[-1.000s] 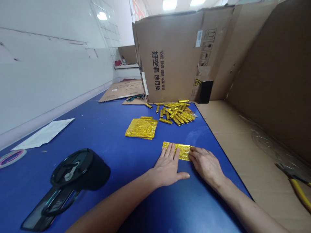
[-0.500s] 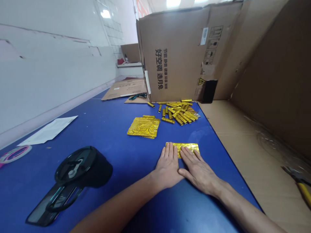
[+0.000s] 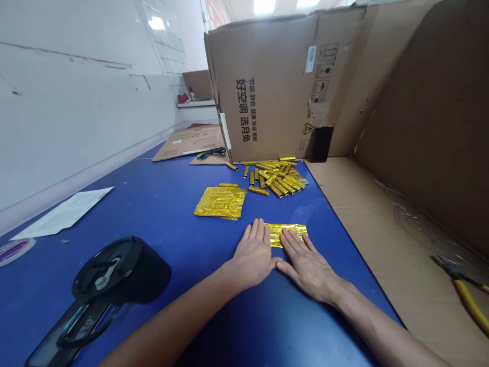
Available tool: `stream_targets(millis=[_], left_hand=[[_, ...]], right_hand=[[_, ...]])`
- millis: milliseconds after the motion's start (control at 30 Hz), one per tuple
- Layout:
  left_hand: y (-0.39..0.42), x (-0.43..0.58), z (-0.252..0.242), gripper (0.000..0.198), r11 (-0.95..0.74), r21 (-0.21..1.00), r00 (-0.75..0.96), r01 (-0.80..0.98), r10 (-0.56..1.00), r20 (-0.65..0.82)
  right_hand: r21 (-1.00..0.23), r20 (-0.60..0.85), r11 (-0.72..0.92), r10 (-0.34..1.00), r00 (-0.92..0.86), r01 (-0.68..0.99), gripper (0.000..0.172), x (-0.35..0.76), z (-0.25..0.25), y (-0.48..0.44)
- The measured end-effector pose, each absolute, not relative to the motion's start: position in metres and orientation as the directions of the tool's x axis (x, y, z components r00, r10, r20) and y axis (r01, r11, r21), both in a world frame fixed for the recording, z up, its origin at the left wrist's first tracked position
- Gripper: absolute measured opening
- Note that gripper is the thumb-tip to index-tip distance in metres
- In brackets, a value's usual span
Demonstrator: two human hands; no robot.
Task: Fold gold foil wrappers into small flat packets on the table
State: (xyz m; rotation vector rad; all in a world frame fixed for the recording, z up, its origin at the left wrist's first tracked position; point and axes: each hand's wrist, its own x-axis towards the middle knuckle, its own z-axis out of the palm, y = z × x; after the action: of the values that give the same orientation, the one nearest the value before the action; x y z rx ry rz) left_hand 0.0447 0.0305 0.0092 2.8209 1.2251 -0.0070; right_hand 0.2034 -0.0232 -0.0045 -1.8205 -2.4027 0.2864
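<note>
A flat gold foil sheet lies on the blue table, partly covered by my hands. My left hand is flat with fingers stretched out, its fingertips at the sheet's left end. Across the lower right part of the sheet rests my right hand, palm down and fingers extended. The two thumbs meet or nearly meet below the sheet. A stack of flat gold foil pieces sits beyond my left hand. Farther back is a heap of small rolled gold foil pieces.
A black lidded cup stands at the left, with a phone-like dark slab by it. White paper and a tape roll lie at far left. A large cardboard box rises behind. Yellow-handled pliers rest on cardboard at right.
My left hand has slid left along the gold foil sheet, uncovering more of its middle. My right hand stays on the sheet. The whole view has shifted slightly.
</note>
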Motion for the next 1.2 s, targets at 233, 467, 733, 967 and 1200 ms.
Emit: stream_targets(millis=[233,467,733,967,1200], left_hand=[[0.039,0.058,-0.004,0.057,-0.846,0.223,0.87,0.484,0.494,-0.014],[0.04,0.055,-0.017,0.076,-0.798,0.18,0.811,0.575,0.585,0.005],[0.037,0.057,0.005,0.042,-0.73,0.253,0.737,0.635,0.67,0.086],[0.041,0.061,0.007,0.03,-0.552,0.296,0.54,0.779,0.831,0.13],[0.048,0.055,0.001,0.015,-0.479,0.449,0.499,0.754,0.863,0.083]], right_hand=[[-0.251,0.019,0.3,0.952,-0.306,0.92,0.066,0.213,-0.012,-0.021],[-0.202,-0.016,0.232,0.971,-0.24,0.952,0.07,0.217,-0.01,-0.021],[-0.18,0.15,0.023,0.989,0.005,0.983,0.046,0.237,-0.007,-0.013],[-0.221,0.191,0.072,0.981,-0.029,0.973,0.035,0.251,-0.016,-0.007],[-0.341,0.246,0.123,0.969,-0.038,0.932,0.035,0.253,-0.023,-0.007]])
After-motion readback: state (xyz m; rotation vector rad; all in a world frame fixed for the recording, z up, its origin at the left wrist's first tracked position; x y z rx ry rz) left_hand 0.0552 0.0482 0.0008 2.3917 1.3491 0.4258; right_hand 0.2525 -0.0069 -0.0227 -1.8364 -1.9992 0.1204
